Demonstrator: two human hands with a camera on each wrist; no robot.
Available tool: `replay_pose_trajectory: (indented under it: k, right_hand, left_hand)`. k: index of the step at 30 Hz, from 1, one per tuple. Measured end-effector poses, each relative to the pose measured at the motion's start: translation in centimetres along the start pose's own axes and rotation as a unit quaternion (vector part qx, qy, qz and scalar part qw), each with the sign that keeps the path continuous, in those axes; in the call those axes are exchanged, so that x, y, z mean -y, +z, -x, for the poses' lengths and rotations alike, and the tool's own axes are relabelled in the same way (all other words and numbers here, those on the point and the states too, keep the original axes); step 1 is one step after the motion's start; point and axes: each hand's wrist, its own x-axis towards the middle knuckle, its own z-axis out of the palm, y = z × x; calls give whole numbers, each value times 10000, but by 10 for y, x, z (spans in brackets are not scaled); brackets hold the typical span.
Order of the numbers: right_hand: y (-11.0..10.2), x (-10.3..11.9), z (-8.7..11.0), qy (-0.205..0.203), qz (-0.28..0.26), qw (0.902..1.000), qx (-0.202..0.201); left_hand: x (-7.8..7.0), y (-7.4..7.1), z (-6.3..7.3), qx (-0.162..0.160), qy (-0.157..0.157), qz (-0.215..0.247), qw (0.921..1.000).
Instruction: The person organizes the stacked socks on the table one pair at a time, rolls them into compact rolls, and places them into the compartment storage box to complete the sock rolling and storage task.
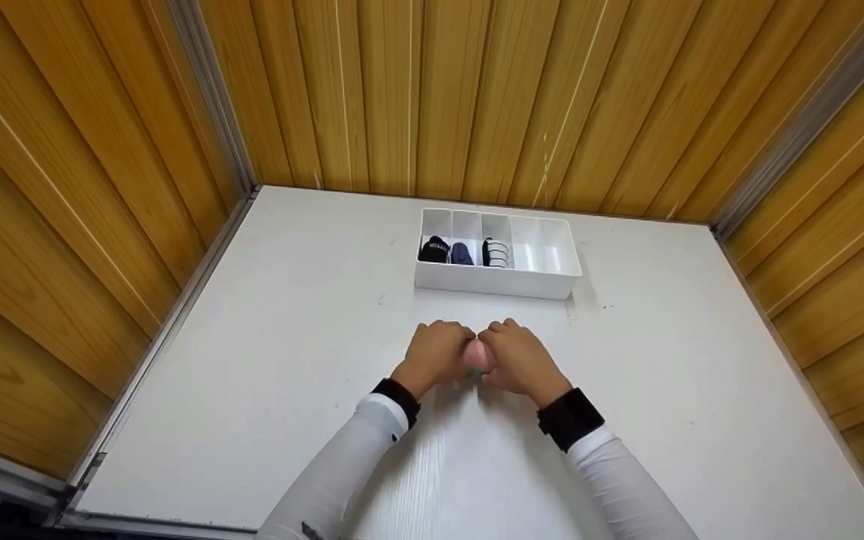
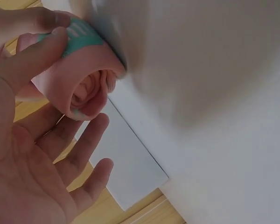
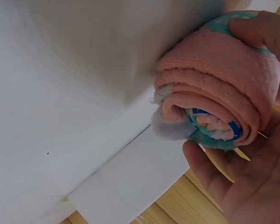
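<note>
A rolled-up pink sock (image 1: 478, 355) with teal patches is between my two hands, close over the white table. In the left wrist view, my left hand (image 1: 436, 352) pinches one end of the roll (image 2: 79, 65) between thumb and fingers, its other fingers spread below. My right hand (image 1: 522, 360) grips the opposite end, its thumb on the teal patch. The right wrist view shows that end of the roll (image 3: 219, 70) as layered folds, with a pale flap and a blue-and-teal core.
Beyond the hands stands a white divided box (image 1: 492, 283). Its left compartments hold a black rolled item (image 1: 434, 250), a dark blue one (image 1: 461, 254) and a black-and-white striped one (image 1: 496, 253). Wood-patterned walls (image 1: 439, 97) enclose the white table (image 1: 289, 315) at the back and sides.
</note>
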Motion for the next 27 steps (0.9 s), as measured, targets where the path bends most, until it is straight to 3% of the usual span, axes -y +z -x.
replay_pose_trajectory:
  k: [3,6,9,13,17,22,27]
  right_hand:
    - [0,-2,-1,76,-62,9999,49]
    - [0,-2,-1,124,-50,9998,123]
    - [0,-2,-1,197,-36,9995,231]
    - [-2,-1,-3,270,-106,9992,291]
    - [-4,-1,-6,251,-172,9993,235]
    - [-1,-1,-4,337,-107,9990,266]
    - [2,0,-3,315,249,9991,106]
  left_hand:
    - [8,-5,-6,385,75,619,9973]
    - [22,-13,-12,670,21,1465,9869]
    - [37,-21,-21,230,-359,1890,9810]
    - [56,-33,-38,-762,-1205,1551,9775]
    - [73,-40,-56,-909,-1775,1262,9718]
    - [89,-31,-72,-898,-1716,1491,9697]
    - [95,-19,-82,-1333,-1606,1433,9674]
